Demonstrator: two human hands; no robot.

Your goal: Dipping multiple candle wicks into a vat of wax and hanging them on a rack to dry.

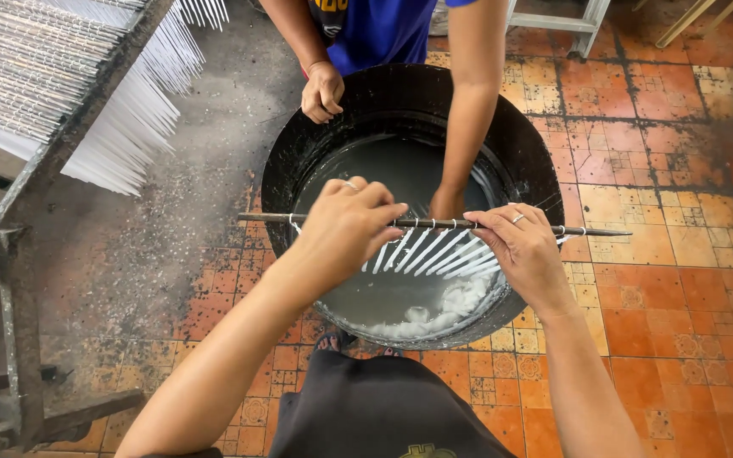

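Fingers of the left hand (345, 225) and right hand (523, 242) are closed on a thin dark rod (434, 224), held level across the black basin (523, 148) with white candles (434, 253) hanging toward the grey liquid. A tilt could swing them into the rim (or the co-worker's hand (447, 203), dipped just behind), marring the coats.

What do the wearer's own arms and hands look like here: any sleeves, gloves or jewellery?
Both forearms are bare, with no sleeves in view, no gloves and no watch or bracelet. The left hand wears a thin, pale metal ring on one finger. The right hand wears a similar thin ring. No marks or bandages show on either.
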